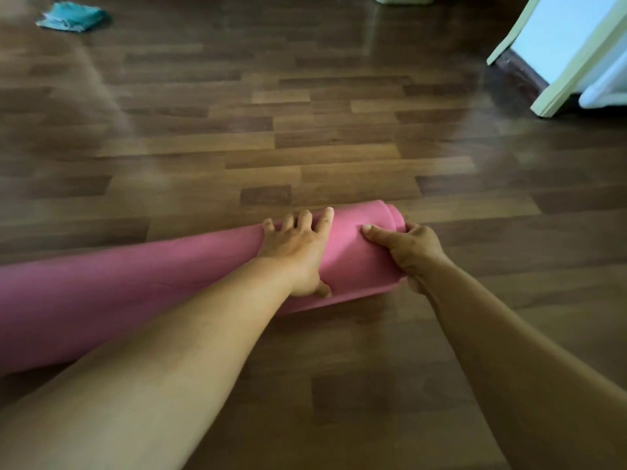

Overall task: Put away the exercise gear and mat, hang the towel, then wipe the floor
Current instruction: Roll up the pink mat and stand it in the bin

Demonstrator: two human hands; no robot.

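Step in hand: rolling up and squaring off the mat is where we judge ourselves to be, the put-away part of the task; the towel and the floor wipe look not yet begun.

Teal cloth: at far left, well apart from us, a crumpled teal fabric piece [73,16] lies on the floor; we take it for the towel or the wiping cloth, but cannot tell which.

Mat: the long pink foam exercise mat [135,286], rolled into a thick tube, lies on the brown wood-plank floor [339,137], running from the left edge of the view to its free end under our hands.

Left hand: our left hand [298,245] is spread wide and draped over the top of the roll, fingers splayed across the far side, thumb tucked on the near side; it presses more than it clasps.

Right hand: our right hand [407,249] is curled round the very end of the roll, thumb on top, fingers wrapped behind and below, closed firmly on it.

Mat relative to grip: both hands sit at the right end, so most of the roll's length lies unsupported to our left.

Next move: we judge it calls for keeping the roll tight, shifting one hand toward the middle, then lifting it level so the layers do not telescope or unwind.

White-and-green furniture: at far right, a pale piece [559,62] stands near the wall; what it is, we cannot tell.
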